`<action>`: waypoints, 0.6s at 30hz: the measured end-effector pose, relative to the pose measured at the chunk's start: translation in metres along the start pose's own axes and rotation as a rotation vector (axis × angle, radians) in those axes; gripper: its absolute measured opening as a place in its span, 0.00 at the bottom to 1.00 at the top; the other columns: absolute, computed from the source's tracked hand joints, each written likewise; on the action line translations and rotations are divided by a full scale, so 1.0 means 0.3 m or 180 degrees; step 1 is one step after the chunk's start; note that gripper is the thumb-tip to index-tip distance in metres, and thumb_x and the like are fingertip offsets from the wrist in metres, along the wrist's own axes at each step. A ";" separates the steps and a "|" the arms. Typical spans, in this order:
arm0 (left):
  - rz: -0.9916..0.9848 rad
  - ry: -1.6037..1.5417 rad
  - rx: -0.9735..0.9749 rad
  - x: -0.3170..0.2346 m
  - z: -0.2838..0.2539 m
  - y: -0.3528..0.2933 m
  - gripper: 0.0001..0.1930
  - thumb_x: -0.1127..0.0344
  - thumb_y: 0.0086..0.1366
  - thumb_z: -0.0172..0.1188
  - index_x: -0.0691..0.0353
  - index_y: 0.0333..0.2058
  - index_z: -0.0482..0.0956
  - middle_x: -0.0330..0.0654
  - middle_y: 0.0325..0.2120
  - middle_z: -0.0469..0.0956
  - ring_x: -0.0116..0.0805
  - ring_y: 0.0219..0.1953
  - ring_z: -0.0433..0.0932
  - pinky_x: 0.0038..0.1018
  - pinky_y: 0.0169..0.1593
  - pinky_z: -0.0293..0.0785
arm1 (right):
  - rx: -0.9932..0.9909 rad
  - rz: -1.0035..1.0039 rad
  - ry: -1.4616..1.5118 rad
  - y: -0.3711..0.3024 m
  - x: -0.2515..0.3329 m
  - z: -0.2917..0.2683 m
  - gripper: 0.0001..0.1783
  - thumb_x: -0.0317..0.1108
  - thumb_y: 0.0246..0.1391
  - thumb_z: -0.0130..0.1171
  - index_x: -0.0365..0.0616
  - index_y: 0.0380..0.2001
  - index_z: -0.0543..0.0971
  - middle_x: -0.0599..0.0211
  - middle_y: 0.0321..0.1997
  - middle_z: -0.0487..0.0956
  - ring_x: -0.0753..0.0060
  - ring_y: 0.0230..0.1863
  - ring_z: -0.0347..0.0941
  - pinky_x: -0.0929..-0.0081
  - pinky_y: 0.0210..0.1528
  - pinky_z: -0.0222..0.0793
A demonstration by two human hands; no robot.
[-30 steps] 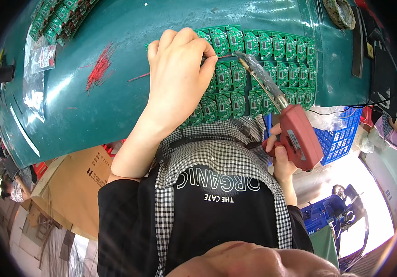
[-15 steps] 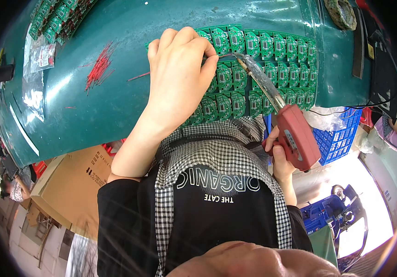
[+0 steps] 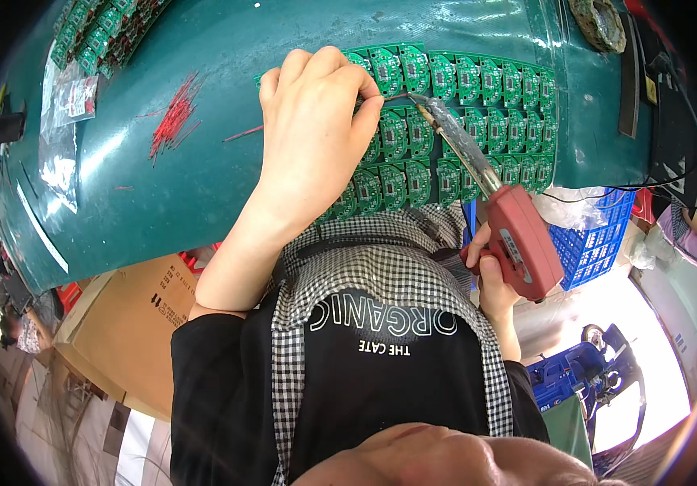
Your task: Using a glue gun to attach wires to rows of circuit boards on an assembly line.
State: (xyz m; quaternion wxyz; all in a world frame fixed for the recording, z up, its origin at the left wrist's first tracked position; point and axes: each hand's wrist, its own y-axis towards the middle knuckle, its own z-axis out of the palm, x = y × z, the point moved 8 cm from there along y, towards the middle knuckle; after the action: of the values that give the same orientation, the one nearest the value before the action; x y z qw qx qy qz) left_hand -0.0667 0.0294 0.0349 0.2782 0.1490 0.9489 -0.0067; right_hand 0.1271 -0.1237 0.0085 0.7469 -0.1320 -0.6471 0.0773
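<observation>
My left hand (image 3: 312, 134) is closed in a pinch over the green circuit boards (image 3: 490, 83), thumb and forefinger gripping a thin red wire (image 3: 395, 96). The wire's other end sticks out from behind the hand toward the left. My right hand (image 3: 490, 271) wraps round the red handle of a soldering gun (image 3: 524, 240). Its tip meets the boards near the wire's end, just right of my left fingertips; whether tip and wire touch I cannot tell. The boards lie in panels of several rows, partly covered by my left hand.
A pile of loose red wires (image 3: 174, 120) lies on the green table mat (image 3: 146, 206). Stacked boards (image 3: 106, 36) and plastic bags (image 3: 69, 101) are at the far left. A round, stained object (image 3: 598, 24) sits far right. Below the table edge are a cardboard box (image 3: 126, 324) and a blue crate (image 3: 595, 243).
Almost nothing differs. Both hands, the wire and the soldering gun hold nearly the same place, with at most a tiny shift of the gun.
</observation>
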 end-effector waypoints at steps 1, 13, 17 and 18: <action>0.0006 -0.0003 -0.0001 -0.001 0.000 0.000 0.03 0.68 0.51 0.58 0.59 0.23 0.75 0.34 0.25 0.70 0.34 0.34 0.67 0.29 0.43 0.57 | -0.0023 0.0022 0.0056 0.000 -0.004 -0.003 0.24 0.29 0.45 0.60 0.40 0.47 0.66 0.64 0.39 0.71 0.78 0.31 0.67 0.81 0.33 0.67; 0.0042 0.0005 -0.0015 0.002 0.000 0.006 0.03 0.68 0.50 0.58 0.59 0.24 0.75 0.34 0.25 0.70 0.34 0.33 0.67 0.29 0.42 0.57 | -0.0018 -0.0222 -0.0134 0.013 0.025 0.004 0.31 0.37 0.47 0.59 0.37 0.53 0.62 0.55 0.47 0.70 0.79 0.26 0.66 0.83 0.27 0.64; -0.0037 0.0081 -0.0087 0.013 -0.016 -0.004 0.03 0.68 0.50 0.58 0.59 0.23 0.74 0.35 0.24 0.70 0.35 0.33 0.67 0.30 0.41 0.58 | 0.0081 -0.0226 -0.0021 0.023 0.029 0.029 0.32 0.39 0.46 0.59 0.37 0.52 0.62 0.55 0.47 0.69 0.78 0.26 0.67 0.83 0.27 0.64; -0.0007 0.0081 -0.0107 0.005 -0.010 -0.008 0.03 0.67 0.49 0.59 0.58 0.22 0.74 0.36 0.25 0.70 0.36 0.33 0.67 0.31 0.41 0.59 | -0.0225 -0.0189 -0.0251 0.015 0.038 0.011 0.32 0.44 0.46 0.59 0.34 0.49 0.63 0.55 0.44 0.70 0.78 0.23 0.66 0.83 0.23 0.61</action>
State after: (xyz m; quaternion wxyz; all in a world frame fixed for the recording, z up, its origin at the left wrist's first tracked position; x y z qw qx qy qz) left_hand -0.0701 0.0279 0.0367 0.2685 0.1433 0.9525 0.0109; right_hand 0.1258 -0.1157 0.0185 0.7177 -0.1358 -0.6820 0.0374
